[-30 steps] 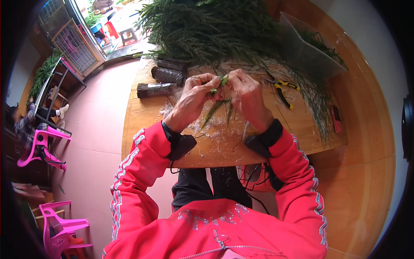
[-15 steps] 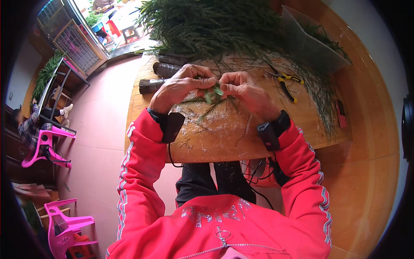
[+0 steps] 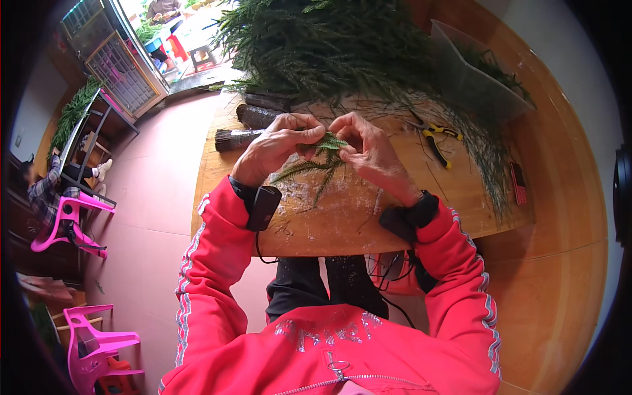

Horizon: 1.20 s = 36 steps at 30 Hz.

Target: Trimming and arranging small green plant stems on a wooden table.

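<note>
Over the wooden table, my left hand (image 3: 280, 146) pinches a green fir-like sprig (image 3: 319, 164) between thumb and fingers. The sprig's leafy tips fan out and hang down below my hands. My right hand (image 3: 374, 153) is closed at the sprig's right side, its thumb and fingertips on a small leafy tip. The stem is mostly hidden by my fingers. To the left of my left hand lie dark bundles of wire-like stems (image 3: 238, 139) wrapped in film. Pliers with yellow and black handles (image 3: 436, 138) rest on the table, right of my right hand.
A large heap of green branches (image 3: 329, 49) covers the table's far side, beside a translucent bin (image 3: 474, 82). A red phone-like object (image 3: 519, 183) lies at the right edge. Pink stools (image 3: 99, 342) stand on the left, where another person (image 3: 46, 191) sits at a rack.
My right hand has shifted slightly, its fingers raised and bent over the sprig's right side. The sprig has turned a little, its leaves spreading differently. The whole view has shifted slightly.
</note>
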Motion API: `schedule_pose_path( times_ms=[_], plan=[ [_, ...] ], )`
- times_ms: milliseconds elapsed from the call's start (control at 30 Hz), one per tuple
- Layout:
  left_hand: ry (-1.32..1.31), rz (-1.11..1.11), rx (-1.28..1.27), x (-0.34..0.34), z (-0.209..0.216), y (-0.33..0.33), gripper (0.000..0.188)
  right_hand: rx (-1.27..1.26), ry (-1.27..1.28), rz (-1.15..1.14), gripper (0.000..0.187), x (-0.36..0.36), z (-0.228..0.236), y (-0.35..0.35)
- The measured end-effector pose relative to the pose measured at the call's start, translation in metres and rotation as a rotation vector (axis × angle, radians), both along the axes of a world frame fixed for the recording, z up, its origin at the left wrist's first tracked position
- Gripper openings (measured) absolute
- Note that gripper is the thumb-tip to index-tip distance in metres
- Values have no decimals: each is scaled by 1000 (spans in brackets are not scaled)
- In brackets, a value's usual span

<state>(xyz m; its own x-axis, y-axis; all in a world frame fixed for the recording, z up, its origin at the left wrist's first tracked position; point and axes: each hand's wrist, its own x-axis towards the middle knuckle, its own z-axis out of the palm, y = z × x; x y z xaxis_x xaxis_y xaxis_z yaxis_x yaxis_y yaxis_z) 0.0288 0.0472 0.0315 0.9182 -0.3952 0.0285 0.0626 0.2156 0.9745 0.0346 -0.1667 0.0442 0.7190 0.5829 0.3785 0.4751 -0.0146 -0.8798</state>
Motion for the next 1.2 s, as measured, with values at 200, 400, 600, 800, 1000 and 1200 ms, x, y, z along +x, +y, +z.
schedule_pose_path(
  times_ms=[200, 400, 600, 800, 1000, 1200],
  plan=[
    [167, 13, -45, -4, 7, -4, 13, -165, -272, -106, 21, 1, -4, -2],
    [167, 72, 129, -5, 10, -5, 13, -162, -599, -130, 26, 4, -7, 0],
    [214, -53, -102, 0, -1, 0, 11, -149, -584, -93, 28, 9, -5, -4],
    [235, -138, -162, 0, 6, 0, 10, -84, -694, -105, 29, 12, -3, -3],
    [322, -116, -271, -6, -3, -14, 8, -124, -946, -182, 26, 21, -11, -12],
    [231, -239, -447, -8, -19, -21, 11, -10, -983, -204, 27, 22, -6, -16]
  ],
)
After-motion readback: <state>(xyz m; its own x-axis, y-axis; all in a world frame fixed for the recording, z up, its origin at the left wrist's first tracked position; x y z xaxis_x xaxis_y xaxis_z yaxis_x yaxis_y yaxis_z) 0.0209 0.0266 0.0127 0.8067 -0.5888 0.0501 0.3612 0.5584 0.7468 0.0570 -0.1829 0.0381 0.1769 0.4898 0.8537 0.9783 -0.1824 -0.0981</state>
